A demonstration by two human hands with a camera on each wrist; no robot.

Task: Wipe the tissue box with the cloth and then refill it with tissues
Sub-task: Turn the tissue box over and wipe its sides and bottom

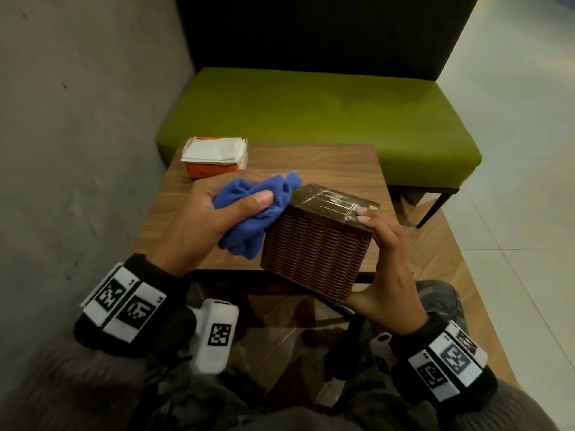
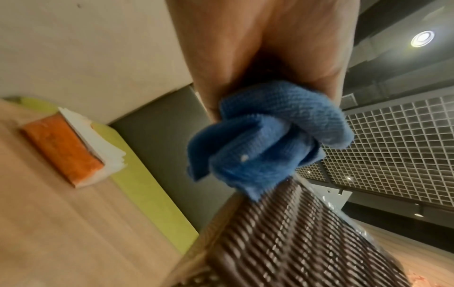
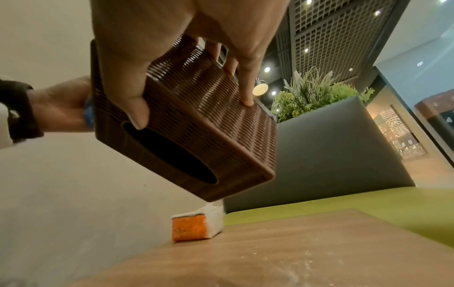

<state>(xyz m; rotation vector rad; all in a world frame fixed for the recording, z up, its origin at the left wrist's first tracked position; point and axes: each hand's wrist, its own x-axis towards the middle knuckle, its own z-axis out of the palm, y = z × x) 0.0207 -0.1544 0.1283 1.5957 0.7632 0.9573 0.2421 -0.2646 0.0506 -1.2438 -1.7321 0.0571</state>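
My right hand grips a brown woven tissue box and holds it tilted above the near edge of the wooden table. The oval slot faces down in the right wrist view, with my thumb at its rim and my fingers on the opposite face. A bunched blue cloth is clutched in my left hand and touches the box's left upper edge. An orange pack of white tissues lies at the table's far left corner.
A green bench with a dark backrest stands behind the table. A grey wall runs close along the left. Tiled floor lies to the right. A planter with greenery rises beyond the backrest.
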